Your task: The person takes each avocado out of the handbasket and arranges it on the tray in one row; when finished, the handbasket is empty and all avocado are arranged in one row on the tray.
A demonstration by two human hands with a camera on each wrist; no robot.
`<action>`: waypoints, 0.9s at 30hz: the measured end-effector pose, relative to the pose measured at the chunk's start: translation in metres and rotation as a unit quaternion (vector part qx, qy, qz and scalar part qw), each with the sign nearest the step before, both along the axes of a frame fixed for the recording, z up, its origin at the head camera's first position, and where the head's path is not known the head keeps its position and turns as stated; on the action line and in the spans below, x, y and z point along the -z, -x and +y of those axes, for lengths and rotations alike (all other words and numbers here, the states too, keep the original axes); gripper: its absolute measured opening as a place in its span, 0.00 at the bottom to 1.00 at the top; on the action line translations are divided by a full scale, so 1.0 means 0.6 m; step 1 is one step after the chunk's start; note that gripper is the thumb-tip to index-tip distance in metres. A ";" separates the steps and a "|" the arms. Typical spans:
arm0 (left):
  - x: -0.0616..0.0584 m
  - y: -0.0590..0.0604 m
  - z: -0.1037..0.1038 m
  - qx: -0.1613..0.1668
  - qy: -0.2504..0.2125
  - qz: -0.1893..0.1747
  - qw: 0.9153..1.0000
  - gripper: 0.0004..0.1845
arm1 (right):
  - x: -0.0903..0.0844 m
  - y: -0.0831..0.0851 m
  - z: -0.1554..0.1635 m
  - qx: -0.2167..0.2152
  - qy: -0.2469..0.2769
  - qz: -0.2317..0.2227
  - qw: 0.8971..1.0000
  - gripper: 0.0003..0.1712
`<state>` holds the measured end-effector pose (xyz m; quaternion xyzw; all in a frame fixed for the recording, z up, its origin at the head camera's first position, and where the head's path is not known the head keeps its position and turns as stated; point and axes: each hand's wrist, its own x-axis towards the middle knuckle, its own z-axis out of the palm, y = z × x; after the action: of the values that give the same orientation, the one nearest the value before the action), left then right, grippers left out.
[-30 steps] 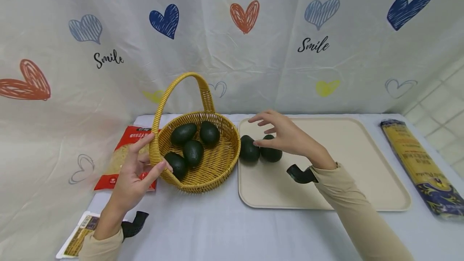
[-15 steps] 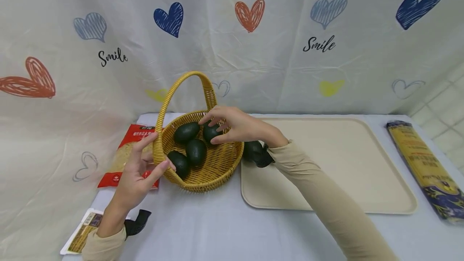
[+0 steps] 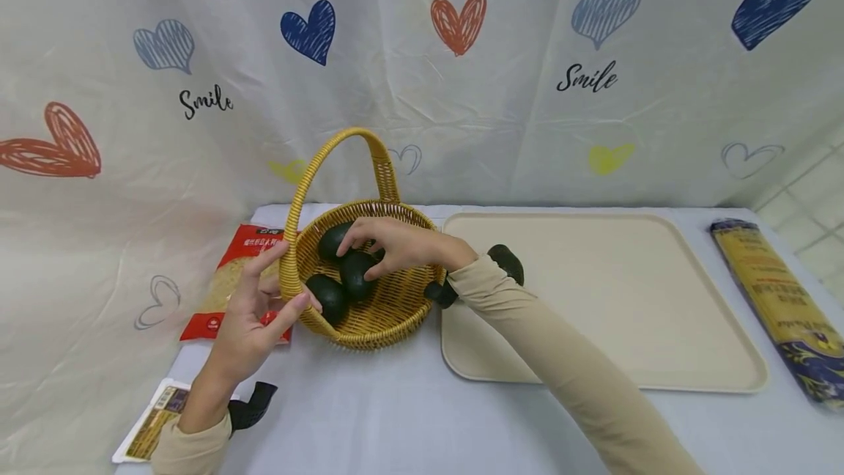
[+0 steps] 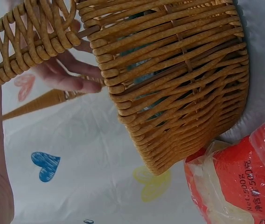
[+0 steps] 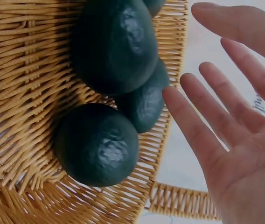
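A yellow wicker basket [image 3: 395, 314] with a tall hoop handle holds several dark green avocados [image 3: 327, 297]. My left hand [image 3: 247, 321] grips it at the left foot of the handle, thumb over the rim. Over the avocados hovers my right hand [image 3: 402, 244], fingers spread and slightly bent, partly hiding one of them. The right wrist view shows the hand's fingers apart from the nearest avocado [image 5: 97, 144], with nothing between them. Another avocado [image 3: 506, 262] lies on the beige tray [image 3: 613, 314], partly behind the right sleeve.
A red packet [image 3: 220, 292] lies left of the basket, and a flat yellow-brown package [image 3: 154, 424] is nearer, by the left forearm. A long yellow and blue packet [image 3: 778, 306] lies right of the tray. Behind hangs a white curtain [image 3: 514, 130] with printed hearts.
My right hand has moved left from above the tray's avocados to over those in the basket. My left hand keeps its hold on the basket. The view has shifted slightly.
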<state>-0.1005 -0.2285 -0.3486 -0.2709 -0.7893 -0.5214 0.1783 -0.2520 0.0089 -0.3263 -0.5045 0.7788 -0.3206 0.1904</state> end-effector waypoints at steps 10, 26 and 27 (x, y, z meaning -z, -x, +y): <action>-0.002 0.000 -0.001 0.009 -0.005 -0.006 1.000 0.44 | 0.010 -0.003 -0.027 -0.047 -0.127 0.031 0.990 0.31; -0.005 -0.001 0.001 -0.003 0.006 -0.006 1.000 0.44 | 0.012 -0.004 -0.029 -0.030 -0.157 0.062 0.985 0.29; -0.005 -0.001 0.001 -0.002 0.006 -0.005 1.000 0.44 | 0.012 -0.003 -0.028 -0.027 -0.155 0.062 0.986 0.29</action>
<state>-0.0999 -0.2279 -0.3453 -0.2675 -0.7938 -0.5180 0.1734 -0.2502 -0.0081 -0.3334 -0.5090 0.8151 -0.1590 0.2264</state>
